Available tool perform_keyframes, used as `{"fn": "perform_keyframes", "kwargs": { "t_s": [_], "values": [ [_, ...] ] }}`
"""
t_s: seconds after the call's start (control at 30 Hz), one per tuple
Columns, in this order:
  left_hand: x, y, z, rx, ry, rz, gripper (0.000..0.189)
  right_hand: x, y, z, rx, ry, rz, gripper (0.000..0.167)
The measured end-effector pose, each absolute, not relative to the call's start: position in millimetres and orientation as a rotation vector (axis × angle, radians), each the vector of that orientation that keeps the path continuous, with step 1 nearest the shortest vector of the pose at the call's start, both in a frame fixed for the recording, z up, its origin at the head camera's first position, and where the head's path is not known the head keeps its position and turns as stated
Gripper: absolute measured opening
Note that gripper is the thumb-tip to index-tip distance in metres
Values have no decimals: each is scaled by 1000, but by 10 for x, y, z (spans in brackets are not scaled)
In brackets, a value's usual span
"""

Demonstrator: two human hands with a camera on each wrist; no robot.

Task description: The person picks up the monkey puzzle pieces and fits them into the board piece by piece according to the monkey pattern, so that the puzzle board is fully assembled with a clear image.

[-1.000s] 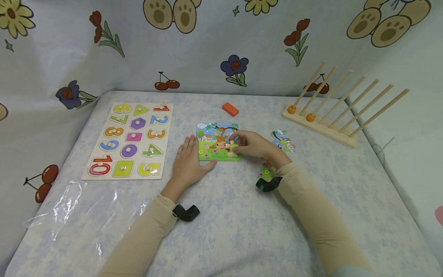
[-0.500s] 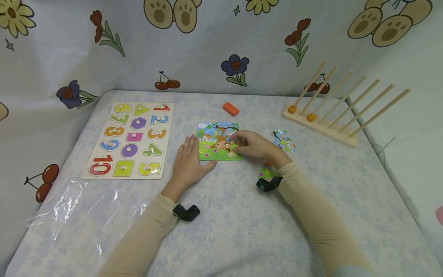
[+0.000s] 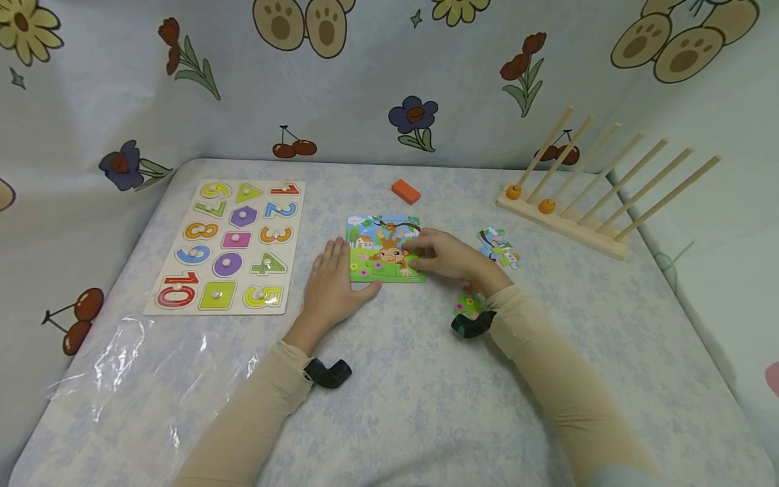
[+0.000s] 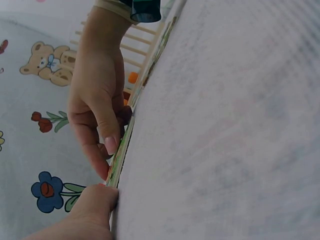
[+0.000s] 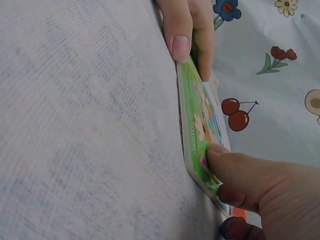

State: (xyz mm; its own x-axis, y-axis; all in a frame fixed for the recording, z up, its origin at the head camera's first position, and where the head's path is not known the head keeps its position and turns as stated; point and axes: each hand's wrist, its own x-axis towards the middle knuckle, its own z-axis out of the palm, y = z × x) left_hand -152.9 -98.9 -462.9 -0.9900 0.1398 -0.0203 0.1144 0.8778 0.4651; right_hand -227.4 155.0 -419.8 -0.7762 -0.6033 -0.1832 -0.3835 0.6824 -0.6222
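A small jigsaw puzzle (image 3: pixel 383 260) with an upside-down monkey, a house and flowers lies flat on the table in the head view. My left hand (image 3: pixel 331 284) lies palm down along its left side, fingers straight, thumb near the lower left corner. My right hand (image 3: pixel 447 253) is at its right side with curled fingers; in the right wrist view its thumb (image 5: pixel 235 162) presses on the puzzle face and fingertips are at the edge, around a right-hand piece partly hidden. Loose puzzle pieces (image 3: pixel 499 248) lie right of that hand, and others (image 3: pixel 467 306) lie under its wrist.
A number-and-shape peg board (image 3: pixel 225 247) lies at the left, with clear plastic film (image 3: pixel 122 358) in front. An orange block (image 3: pixel 406 192) sits behind the puzzle. A wooden peg rack (image 3: pixel 562 223) with two orange beads stands at the back right.
A piece at the puzzle's right side, slightly out of line a second ago, now lies flush with the picture under my right fingers. My left hand has stayed in place.
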Motion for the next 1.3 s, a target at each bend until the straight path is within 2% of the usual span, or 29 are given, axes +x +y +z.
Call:
{"fn": "perform_keyframes", "kwargs": {
  "t_s": [0.27, 0.57, 1.3],
  "values": [
    [-1527, -990, -4631, 199, 2990, 735, 111, -2259, 1559, -4209, -769, 2515, -840, 47],
    [-1525, -997, -4630, 205, 2989, 731, 111, -2237, 1559, -4231, -746, 2506, -880, 37],
    [-1526, -992, -4629, 220, 2998, 737, 111, -2237, 1501, -4192, -793, 2541, -795, 42]
  ]
}}
